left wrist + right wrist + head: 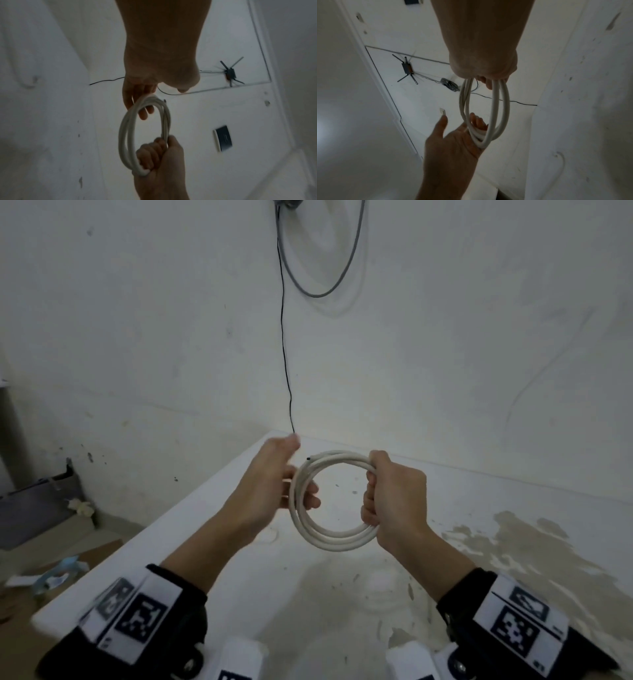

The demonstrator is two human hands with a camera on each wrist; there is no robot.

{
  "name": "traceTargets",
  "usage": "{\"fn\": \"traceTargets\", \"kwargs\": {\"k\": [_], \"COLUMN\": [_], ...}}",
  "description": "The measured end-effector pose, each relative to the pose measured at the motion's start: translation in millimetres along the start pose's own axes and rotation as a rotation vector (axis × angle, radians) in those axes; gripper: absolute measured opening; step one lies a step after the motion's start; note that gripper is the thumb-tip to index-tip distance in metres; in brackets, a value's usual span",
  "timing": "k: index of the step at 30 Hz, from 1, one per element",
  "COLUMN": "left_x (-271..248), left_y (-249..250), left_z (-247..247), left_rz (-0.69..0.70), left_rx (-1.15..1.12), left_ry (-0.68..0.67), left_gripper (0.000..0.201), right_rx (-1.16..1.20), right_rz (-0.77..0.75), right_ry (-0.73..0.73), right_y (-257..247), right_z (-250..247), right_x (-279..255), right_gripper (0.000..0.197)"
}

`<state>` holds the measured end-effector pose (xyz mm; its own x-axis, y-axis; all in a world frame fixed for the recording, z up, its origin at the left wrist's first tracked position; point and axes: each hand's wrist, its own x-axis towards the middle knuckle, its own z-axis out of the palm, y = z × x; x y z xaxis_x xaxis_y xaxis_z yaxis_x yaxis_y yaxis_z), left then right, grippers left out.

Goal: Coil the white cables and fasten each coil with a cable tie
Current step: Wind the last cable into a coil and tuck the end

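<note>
A white cable coil [329, 537] of a few turns hangs upright in the air above the white table [239, 577]. My right hand [394, 494] grips the coil's right side in a closed fist. My left hand [274, 474] is at the coil's left side, fingers fairly straight and reaching through the ring, with the turns lying across them. The cable's free end [309, 459], dark at the tip, sticks out at the coil's upper left. The left wrist view shows the coil [123, 132] running from my left fingers [137, 100] to the right fist [159, 162]. In the right wrist view the coil [496, 108] rests against my open left palm [453, 142].
A thin black wire [284, 337] hangs down the wall to the table's far edge, beside a grey cable loop [318, 292]. The table's right part is stained and peeling [531, 549]. A grey box [37, 508] and cardboard lie on the floor at left. A router [229, 73] is mounted overhead.
</note>
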<state>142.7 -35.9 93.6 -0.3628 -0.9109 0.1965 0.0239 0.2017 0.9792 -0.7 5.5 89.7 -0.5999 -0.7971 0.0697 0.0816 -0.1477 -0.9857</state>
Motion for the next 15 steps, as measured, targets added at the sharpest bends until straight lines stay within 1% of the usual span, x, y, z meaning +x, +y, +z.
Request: {"fn": "traceTargets", "kwargs": {"k": [3,4,5,7,9,12,14,15], "left_x": [-4,-3,-1,3,3,1,0,0], "left_y": [-8,-12,-16,-24,-31,-43,-52,-57], "left_z": [0,-4,-10,-26,-42,-65,-82,-90], "left_rz": [0.324,0.402,0.45,0.46,0.424,0.347,0.294,0.266], "left_rx": [0.587,0.731,0.793,0.744,0.66,0.672,0.706,0.72], "left_ry": [0.083,0.119,0.161,0.187,0.179,0.176,0.186,0.19], "left_gripper": [0.046,0.048,0.046,0.034,0.025,0.024,0.027,0.027], "right_rx": [-0.085,-0.097,-0.101,-0.1,-0.118,-0.214,-0.321,-0.393], "right_rz": [-0.029,-0.026,-0.015,0.029,0.083,0.199,0.279,0.299], "right_ry": [-0.047,-0.07,-0.098,-0.167,-0.257,-0.467,-0.606,-0.641], "right_y": [3,4,5,8,13,24,33,39], "right_z": [22,29,36,48,58,71,75,76], "right_x": [-3,-4,-6,-8,-9,-5,4,10], "right_gripper": [0.025,0.025,0.026,0.03,0.032,0.037,0.05,0.053]}}
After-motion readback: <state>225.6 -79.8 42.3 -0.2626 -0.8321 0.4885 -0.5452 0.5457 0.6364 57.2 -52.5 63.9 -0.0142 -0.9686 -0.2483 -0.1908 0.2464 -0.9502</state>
